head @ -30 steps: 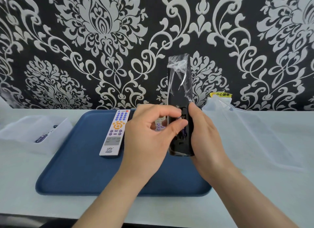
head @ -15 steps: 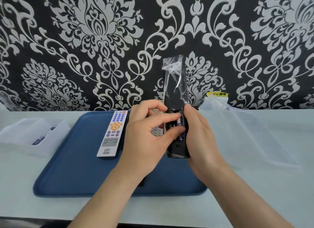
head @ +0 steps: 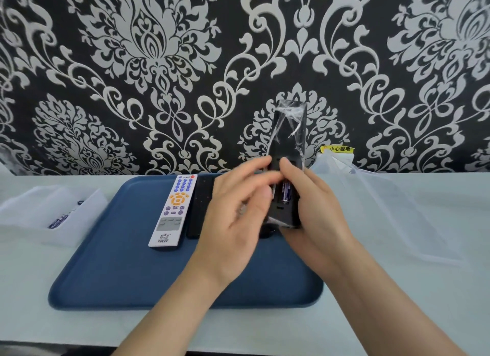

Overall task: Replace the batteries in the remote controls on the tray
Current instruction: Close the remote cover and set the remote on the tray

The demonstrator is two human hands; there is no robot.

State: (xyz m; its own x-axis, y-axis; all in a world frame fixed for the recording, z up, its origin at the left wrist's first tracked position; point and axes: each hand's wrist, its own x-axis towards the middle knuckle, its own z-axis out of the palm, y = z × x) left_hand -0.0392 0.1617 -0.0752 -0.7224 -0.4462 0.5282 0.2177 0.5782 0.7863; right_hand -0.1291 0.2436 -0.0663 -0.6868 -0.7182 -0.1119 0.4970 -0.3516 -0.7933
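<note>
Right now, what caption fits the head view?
Right hand holds remote over tray; left hand at its battery.

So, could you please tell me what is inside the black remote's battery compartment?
One purple battery lies in the right slot of the black remote. The left hand partly covers the other slot, so its contents are unclear.

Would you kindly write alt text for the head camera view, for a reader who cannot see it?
A person's right hand holds a plastic-wrapped black remote roughly upright over a blue tray, its battery compartment open with a battery showing and the left hand at the opening. A white remote lies on the tray.
</note>
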